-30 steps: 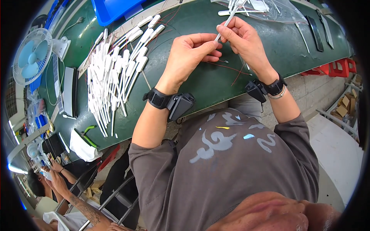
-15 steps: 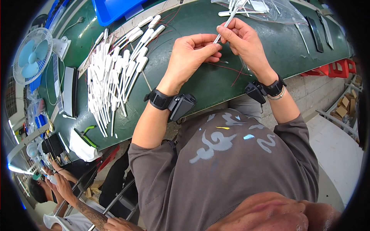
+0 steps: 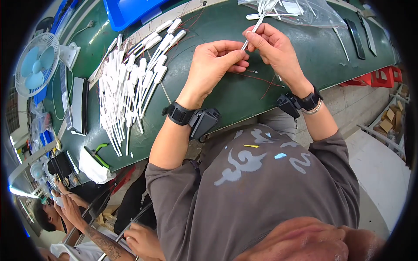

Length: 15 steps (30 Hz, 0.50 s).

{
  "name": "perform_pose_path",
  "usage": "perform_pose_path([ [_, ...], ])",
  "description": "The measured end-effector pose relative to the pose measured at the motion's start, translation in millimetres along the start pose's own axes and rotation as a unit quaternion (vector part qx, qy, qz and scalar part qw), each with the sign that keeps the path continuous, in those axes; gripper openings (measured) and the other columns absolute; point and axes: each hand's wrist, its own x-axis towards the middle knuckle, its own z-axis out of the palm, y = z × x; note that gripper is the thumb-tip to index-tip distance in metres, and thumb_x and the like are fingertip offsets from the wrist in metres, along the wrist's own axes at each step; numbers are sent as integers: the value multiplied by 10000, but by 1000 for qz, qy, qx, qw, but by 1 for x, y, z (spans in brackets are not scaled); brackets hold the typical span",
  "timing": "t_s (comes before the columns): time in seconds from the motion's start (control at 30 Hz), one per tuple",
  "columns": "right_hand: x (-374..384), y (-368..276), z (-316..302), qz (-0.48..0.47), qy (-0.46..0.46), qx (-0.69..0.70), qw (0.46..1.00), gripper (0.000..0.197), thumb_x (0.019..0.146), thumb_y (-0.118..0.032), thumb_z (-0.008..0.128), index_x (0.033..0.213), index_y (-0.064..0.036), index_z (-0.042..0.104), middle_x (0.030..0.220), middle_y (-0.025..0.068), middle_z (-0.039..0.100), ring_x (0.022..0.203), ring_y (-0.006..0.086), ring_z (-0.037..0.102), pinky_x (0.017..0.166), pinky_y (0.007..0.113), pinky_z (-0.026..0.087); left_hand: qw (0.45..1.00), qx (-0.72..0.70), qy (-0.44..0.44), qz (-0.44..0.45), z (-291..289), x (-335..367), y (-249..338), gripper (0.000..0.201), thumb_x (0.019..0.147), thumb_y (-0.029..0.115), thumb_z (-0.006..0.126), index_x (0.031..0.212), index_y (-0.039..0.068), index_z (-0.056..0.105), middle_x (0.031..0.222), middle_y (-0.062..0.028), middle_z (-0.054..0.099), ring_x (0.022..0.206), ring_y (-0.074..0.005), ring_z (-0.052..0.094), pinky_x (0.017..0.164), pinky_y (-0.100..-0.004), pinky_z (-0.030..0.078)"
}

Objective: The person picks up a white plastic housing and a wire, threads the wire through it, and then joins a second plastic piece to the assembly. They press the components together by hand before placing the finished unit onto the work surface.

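Over the far edge of the green worktable, a thin white stick with a wider head (image 3: 258, 24) is pinched between my two hands. My left hand (image 3: 213, 63) grips its lower end between thumb and fingers. Higher up the stick, my right hand (image 3: 275, 45) is closed with thumb against forefinger. Thin red wires (image 3: 254, 77) with small pale tips trail below the hands onto the table. To the left lies a large heap of white paddle-headed sticks (image 3: 130, 80), red wires running from its far side. What lies inside my left fingertips is hidden.
A clear plastic bag (image 3: 324, 18) with more white sticks lies beyond my right hand, near a black bar (image 3: 355, 38). At left are a blue tray (image 3: 114, 12), a fan (image 3: 37, 65) and green-handled cutters (image 3: 101, 159). A co-worker's hands (image 3: 69, 211) show lower left.
My hands have barely shifted; the stick stays pinched between them. At lower left, a co-worker's arm and hand have moved.
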Motion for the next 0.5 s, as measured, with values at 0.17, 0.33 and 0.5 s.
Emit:
perform_pose_path([
  [0.17, -5, -9, -20, -50, -15, -244, 968, 167, 941, -174, 637, 1022, -28, 634, 794, -44, 578, 614, 10, 429, 530, 185, 338, 1000, -23, 11, 2, -1, -1, 0, 242, 891, 91, 654, 1066, -77, 652, 904, -117, 703, 777, -146, 689, 717, -247, 581],
  [0.33, -11, -21, -31, -93, -18, -277, 956, 119, 912, -118, 659, 949, -6, 646, 802, -37, 572, 657, 23, 448, 584, 198, 372, 1000, -5, 19, -7, -2, 0, 1, 224, 888, 92, 656, 1046, -66, 657, 892, -115, 703, 772, -146, 688, 711, -248, 580],
  [0.5, -8, -20, -32, -204, 44, -316, 925, 98, 879, -84, 695, 921, -9, 648, 796, -44, 561, 656, 14, 441, 577, 183, 357, 1000, 6, 7, -15, 0, 0, 0, 235, 895, 100, 652, 1064, -63, 658, 896, -118, 704, 777, -146, 689, 711, -250, 579],
])
